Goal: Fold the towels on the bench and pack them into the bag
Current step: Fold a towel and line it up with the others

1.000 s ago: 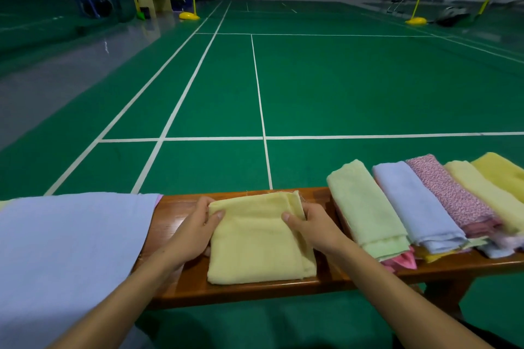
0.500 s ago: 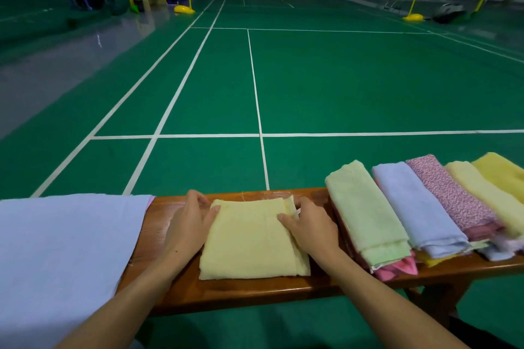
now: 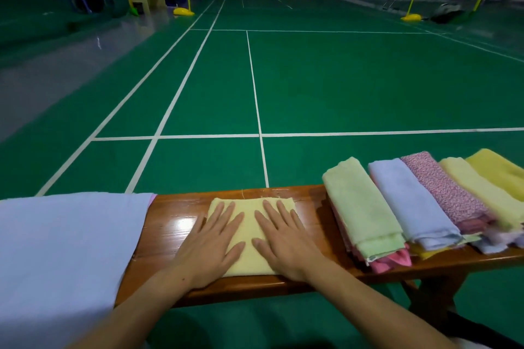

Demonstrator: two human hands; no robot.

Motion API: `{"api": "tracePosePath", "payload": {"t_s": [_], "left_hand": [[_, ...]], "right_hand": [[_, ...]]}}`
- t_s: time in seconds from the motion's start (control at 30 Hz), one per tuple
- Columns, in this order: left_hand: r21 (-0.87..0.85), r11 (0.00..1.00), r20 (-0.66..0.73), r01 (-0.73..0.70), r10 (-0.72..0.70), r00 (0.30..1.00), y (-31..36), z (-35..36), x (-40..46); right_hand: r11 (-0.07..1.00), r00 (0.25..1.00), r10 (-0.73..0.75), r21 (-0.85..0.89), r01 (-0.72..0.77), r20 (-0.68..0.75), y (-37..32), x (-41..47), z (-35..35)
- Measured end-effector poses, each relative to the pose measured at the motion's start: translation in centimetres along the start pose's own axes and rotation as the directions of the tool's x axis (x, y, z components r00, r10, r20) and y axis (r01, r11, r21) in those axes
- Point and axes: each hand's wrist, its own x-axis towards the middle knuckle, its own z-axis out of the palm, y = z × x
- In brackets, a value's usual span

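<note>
Both my hands lay flat on folded yellow towel [image 3: 251, 231] at bench [image 3: 173, 224] centre. Left hand [image 3: 211, 246] and right hand [image 3: 285, 244] had fingers straight and spread, pressing, gripping nothing. Towel's long axis ran 12 to 6, directly under palms. Folded stack [image 3: 365, 212] sat at 3 o'clock, nearer right hand. Blue cloth [image 3: 62, 258] at 9 o'clock was cut off; I couldn't tell whether it was bag.

Bare bench [image 3: 175, 224] surface lies left of the yellow towel [image 3: 249, 238], bounded by the blue cloth [image 3: 65, 249]. A narrower bare strip separates the towel from the folded stack [image 3: 365, 221], which blocks the right end.
</note>
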Motion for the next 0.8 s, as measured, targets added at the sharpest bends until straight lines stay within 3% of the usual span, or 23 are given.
{"api": "tracePosePath", "payload": {"t_s": [0.23, 0.43, 0.63, 0.8], "left_hand": [[-0.017, 0.998, 0.047, 0.054, -0.053, 0.997, -2.1, -0.4, -0.2], [-0.201, 0.980, -0.068, -0.002, -0.012, 0.998, -2.9, -1.3, -0.9], [-0.403, 0.915, -0.107, -0.032, -0.013, 0.994, -3.3, -2.2, -3.5], [-0.389, 0.921, -0.015, -0.019, 0.015, 1.000, -3.8, -2.1, -4.5]], "right_hand": [[1.000, 1.000, 0.009, -0.006, -0.009, 0.001, 2.3, -0.1, -0.9], [0.991, 0.982, -0.032, 0.119, 0.055, -0.186, 1.5, -0.8, -2.8], [0.950, 0.993, -0.065, 0.299, 0.091, -0.095, 1.7, -3.3, -2.6], [0.964, 0.996, -0.089, 0.251, 0.085, 0.003, 2.2, -4.3, -3.0]]}}
